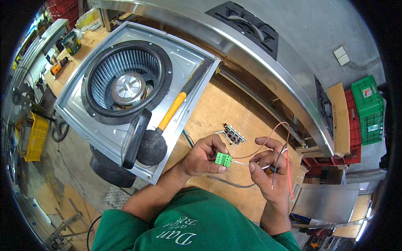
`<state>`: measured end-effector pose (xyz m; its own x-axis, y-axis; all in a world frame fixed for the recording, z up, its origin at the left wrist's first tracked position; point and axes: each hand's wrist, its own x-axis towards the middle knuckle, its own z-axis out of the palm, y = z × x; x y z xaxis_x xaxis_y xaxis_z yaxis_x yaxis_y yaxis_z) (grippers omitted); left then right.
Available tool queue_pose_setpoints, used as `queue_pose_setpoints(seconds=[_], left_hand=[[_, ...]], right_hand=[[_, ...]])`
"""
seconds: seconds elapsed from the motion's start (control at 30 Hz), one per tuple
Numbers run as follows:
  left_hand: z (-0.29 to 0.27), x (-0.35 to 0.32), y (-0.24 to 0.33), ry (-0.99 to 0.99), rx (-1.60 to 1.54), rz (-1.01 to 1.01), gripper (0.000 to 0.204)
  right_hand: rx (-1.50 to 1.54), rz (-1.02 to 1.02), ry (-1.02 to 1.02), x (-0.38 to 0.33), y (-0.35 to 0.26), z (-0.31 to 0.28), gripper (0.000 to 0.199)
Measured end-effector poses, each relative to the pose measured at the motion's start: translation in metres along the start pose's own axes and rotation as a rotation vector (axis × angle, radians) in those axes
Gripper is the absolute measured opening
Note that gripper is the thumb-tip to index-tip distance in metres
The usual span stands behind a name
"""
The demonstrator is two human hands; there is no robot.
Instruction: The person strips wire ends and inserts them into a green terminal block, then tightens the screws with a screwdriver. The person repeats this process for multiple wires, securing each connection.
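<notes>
Green, a small connector (223, 159) is pinched by the left hand (204, 156), at its fingertips. Thin wires (279, 155) are gripped in the clenched right hand (264, 169), just right of the connector; they hang downward from its fingers.

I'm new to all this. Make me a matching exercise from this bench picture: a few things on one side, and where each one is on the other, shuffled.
Things:
1. green connector
2. mallet
3. fan wheel
4. crates

Places:
A. lying across the metal panel, orange handle up to the right
B. set in the black ring in the panel
C. stacked at the far right, by the wall
D. in the left hand, wires running to the right hand

Pairs: 1-D, 2-A, 3-B, 4-C
</notes>
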<state>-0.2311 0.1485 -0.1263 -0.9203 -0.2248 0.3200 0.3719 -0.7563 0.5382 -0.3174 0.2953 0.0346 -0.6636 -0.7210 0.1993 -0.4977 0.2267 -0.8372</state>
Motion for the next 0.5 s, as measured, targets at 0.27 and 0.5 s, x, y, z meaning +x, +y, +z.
queue_pose_setpoints(seconds=[0.27,0.5], left_hand=[[0.001,0.000,0.002,0.013,-0.001,-0.015,0.042],[-0.002,0.001,-0.001,-0.008,0.023,-0.032,0.043]], right_hand=[[-0.184,-0.071,-0.045,0.004,-0.014,-0.002,0.021],[-0.265,-0.097,-0.056,0.004,-0.012,-0.003,0.020]])
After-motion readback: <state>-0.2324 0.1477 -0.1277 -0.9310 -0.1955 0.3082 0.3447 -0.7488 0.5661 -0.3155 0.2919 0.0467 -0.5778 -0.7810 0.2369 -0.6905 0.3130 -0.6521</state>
